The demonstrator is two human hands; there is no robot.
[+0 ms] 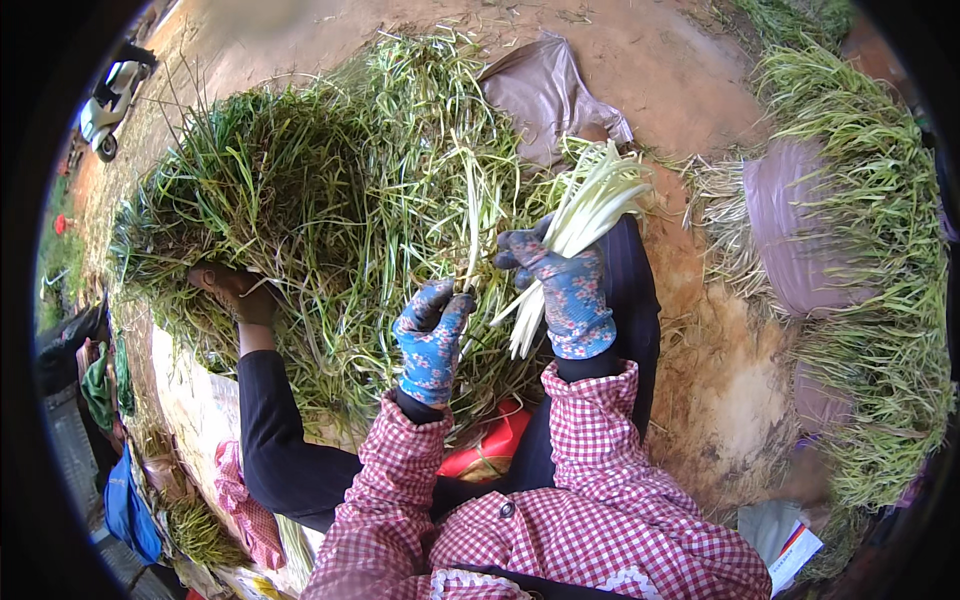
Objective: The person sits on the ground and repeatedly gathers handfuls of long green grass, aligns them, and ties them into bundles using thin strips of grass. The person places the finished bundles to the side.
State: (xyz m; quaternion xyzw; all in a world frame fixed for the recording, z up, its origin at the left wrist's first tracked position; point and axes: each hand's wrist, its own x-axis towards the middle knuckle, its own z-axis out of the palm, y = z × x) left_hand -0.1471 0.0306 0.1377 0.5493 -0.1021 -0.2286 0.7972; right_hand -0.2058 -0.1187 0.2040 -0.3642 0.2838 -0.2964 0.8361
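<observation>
Clasping a bunch of slender whitish stalks [598, 198] in the blue floral-gloved right hand [568, 290], pinching one thin pale-green stalk [472, 222] in the matching-gloved left hand [433, 335], near a tangled green leafy heap [300, 180]

One left hand [432, 338] toward eight o'clock and one right hand [570, 290] at three make two. One bunch of pale stalks [590, 205] toward two, too overlapped to count singly; one heap of greens [300, 180] at ten, one scooter [103, 115] farther out that way; one red object [492, 447] at six; one blue cloth [132, 510] at eight.
</observation>
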